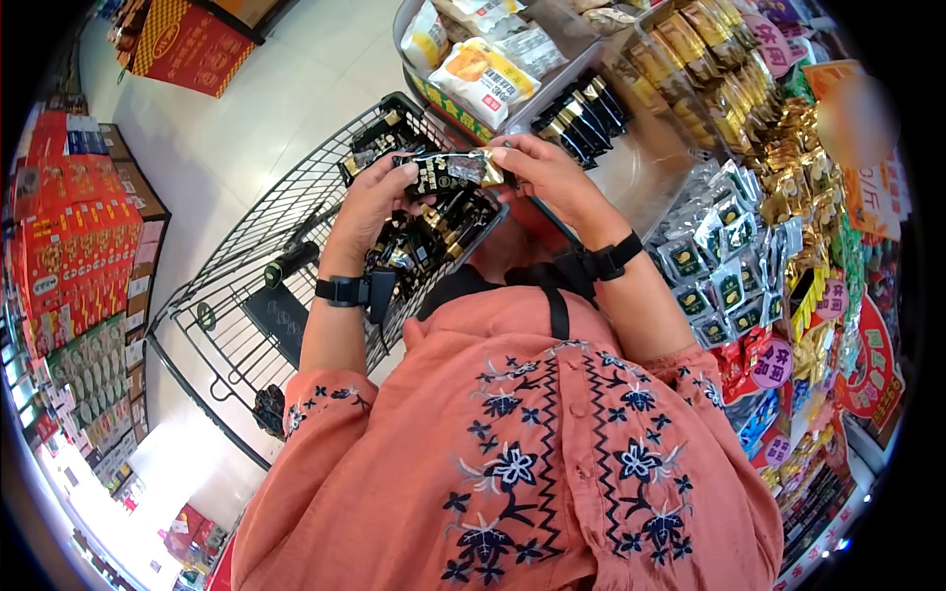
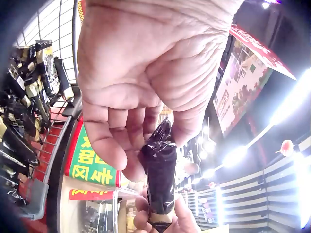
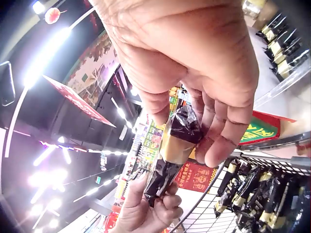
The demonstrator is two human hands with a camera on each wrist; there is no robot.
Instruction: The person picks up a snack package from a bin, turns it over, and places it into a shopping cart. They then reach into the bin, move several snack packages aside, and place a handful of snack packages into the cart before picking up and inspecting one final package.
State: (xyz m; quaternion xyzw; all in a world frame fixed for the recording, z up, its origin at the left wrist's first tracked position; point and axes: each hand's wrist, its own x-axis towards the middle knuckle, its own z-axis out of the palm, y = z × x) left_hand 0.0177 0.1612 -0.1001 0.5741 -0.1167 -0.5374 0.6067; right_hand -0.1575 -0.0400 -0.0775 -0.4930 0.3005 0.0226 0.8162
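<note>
Between both hands, over the shopping cart, is a black snack packet with a gold band and white print. My left hand pinches one end of it with thumb and fingers. The other, gold end is pinched by my right hand. In the left wrist view the packet points away from the left palm, its wrapper crinkled at the near end. The right wrist view shows its gold band. Below the hands, several similar black packets lie in the cart.
A clear bin holds a row of black packets. Beyond it, another bin has white and yellow bags. Silver packets and gold ones are heaped on the right. Red boxes are stacked at the left, across the tiled floor.
</note>
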